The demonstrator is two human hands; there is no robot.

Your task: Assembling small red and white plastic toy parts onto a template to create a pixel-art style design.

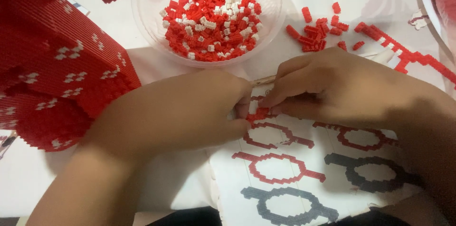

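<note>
A: Where the two hands meet, what sits between them?

B: A small red brick assembly (258, 113), at the top edge of the printed pattern sheet (304, 174). Left hand (185, 109) has thumb and fingers pinched together on it; right hand (332, 86) presses its fingertips (266, 103) down on the same piece, fingers close together.

A: Anything blocking the view?

B: The hands cover most of the piece and the sheet's upper rows. Only a red sliver shows.

A: Surroundings?

B: Clear bowl (147, 22) of red and white bricks just beyond the hands. Loose red bricks (316, 33) lie right of it. A red brick strip with white bits (408, 57) runs off behind the right hand. Large red brick-built model with white specks (57, 74) stands left, touching the left wrist area.
</note>
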